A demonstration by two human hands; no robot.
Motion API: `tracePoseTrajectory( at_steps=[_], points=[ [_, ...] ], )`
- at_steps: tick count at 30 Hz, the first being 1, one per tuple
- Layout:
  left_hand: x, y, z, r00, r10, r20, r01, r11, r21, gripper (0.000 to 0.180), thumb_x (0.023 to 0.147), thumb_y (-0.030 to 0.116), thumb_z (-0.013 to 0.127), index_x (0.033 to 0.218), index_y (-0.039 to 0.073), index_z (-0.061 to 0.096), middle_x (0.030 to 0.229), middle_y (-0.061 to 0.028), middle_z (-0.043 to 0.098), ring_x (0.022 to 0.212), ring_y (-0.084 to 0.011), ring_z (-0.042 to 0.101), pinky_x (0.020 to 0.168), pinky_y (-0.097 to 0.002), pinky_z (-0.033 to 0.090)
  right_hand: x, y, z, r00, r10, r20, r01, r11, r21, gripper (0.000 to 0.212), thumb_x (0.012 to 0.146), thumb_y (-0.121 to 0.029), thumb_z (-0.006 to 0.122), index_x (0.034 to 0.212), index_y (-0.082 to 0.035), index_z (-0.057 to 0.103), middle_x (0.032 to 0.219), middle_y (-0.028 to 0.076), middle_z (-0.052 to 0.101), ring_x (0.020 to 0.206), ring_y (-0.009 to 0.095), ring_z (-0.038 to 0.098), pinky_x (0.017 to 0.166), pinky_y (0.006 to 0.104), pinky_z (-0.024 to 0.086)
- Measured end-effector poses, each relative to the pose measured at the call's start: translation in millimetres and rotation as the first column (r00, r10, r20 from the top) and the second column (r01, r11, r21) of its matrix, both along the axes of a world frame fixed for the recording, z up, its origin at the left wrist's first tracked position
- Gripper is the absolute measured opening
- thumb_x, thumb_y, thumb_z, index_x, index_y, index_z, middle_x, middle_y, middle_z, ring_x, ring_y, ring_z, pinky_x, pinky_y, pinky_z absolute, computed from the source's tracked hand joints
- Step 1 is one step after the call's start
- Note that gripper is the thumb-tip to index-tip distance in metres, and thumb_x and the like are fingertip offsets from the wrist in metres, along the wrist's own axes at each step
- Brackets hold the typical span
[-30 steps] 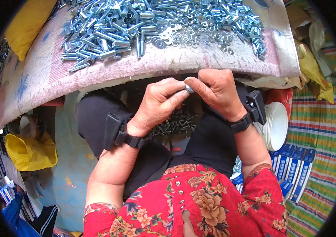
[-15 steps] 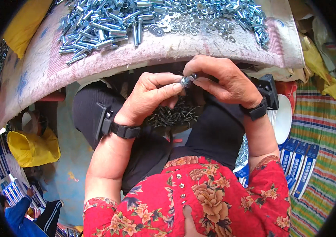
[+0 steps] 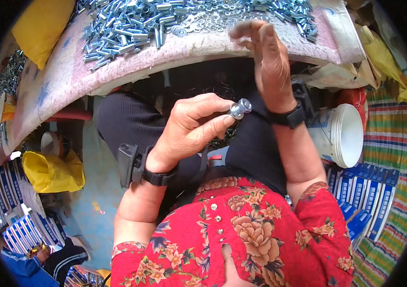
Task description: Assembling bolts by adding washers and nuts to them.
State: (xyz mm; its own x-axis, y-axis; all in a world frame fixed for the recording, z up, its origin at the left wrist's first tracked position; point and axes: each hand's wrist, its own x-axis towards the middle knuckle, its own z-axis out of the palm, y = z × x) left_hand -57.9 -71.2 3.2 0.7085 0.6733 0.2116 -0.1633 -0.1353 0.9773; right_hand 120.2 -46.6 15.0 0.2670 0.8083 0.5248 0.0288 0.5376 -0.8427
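My left hand (image 3: 191,124) is pinched on a shiny bolt (image 3: 245,105) with a round washer on it, held over my lap with its head end pointing right. The rest of the bolt is hidden by my fingers. Past the near edge of the table, my right hand (image 3: 274,71) is raised with fingers apart, close to a scatter of flat washers (image 3: 203,23); I see nothing in it. Left of the washers lies a heap of metal sleeves (image 3: 122,38). Dark pieces between my knees are mostly hidden by my left hand.
The cloth-covered table (image 3: 189,52) curves across the front. At right stand a white bucket (image 3: 347,136) and blue-and-white boxes (image 3: 370,196) on a striped sheet. A yellow bag (image 3: 53,174) sits at left; another person (image 3: 26,268) is at lower left.
My right hand has let go of the bolt and moved up and away over the table's edge. The left hand keeps the bolt, slightly lower and to the right.
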Motion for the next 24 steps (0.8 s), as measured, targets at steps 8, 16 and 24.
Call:
tracePoseTrajectory(
  at_steps=[8, 16, 24],
  points=[
    [-24, 4, -5, 0.975, 0.223, 0.019, -0.199, 0.904, -0.377, 0.016, 0.085, 0.012, 0.058, 0.095, 0.001, 0.063, 0.076, -0.0041, 0.063, 0.054, -0.0054, 0.053, 0.047, -0.0176, 0.039, -29, -75, 25, 0.858, 0.249, 0.449, -0.321, 0.942, 0.092, 0.027, 0.081, -0.003, 0.051, 0.107, 0.004, 0.054, 0.08, 0.009, 0.052, 0.075, 0.014, 0.051, 0.07, 0.0233, 0.043],
    [-26, -14, -4, 0.994, -0.042, -0.097, -0.015, 0.85, -0.527, 0.014, 0.083, 0.015, 0.059, 0.091, 0.004, 0.062, 0.067, 0.0009, 0.059, 0.053, -0.0049, 0.052, 0.046, -0.0175, 0.038, -2, -59, 8, 0.658, 0.474, 0.584, -0.379, 0.88, -0.287, 0.011, 0.079, -0.011, 0.059, 0.082, -0.001, 0.055, 0.071, 0.013, 0.056, 0.063, 0.027, 0.057, 0.054, 0.0334, 0.044],
    [4, -18, -42, 0.783, 0.375, -0.496, 0.079, 0.731, 0.678, 0.023, 0.068, 0.017, 0.07, 0.082, 0.006, 0.057, 0.079, -0.0102, 0.057, 0.072, -0.0269, 0.059, 0.062, -0.0358, 0.048, 4, -63, -61, 0.729, 0.347, 0.59, 0.028, 0.847, -0.532, 0.041, 0.085, -0.032, 0.052, 0.056, -0.003, 0.049, 0.053, 0.017, 0.049, 0.054, 0.034, 0.054, 0.047, 0.0378, 0.04]
  ],
)
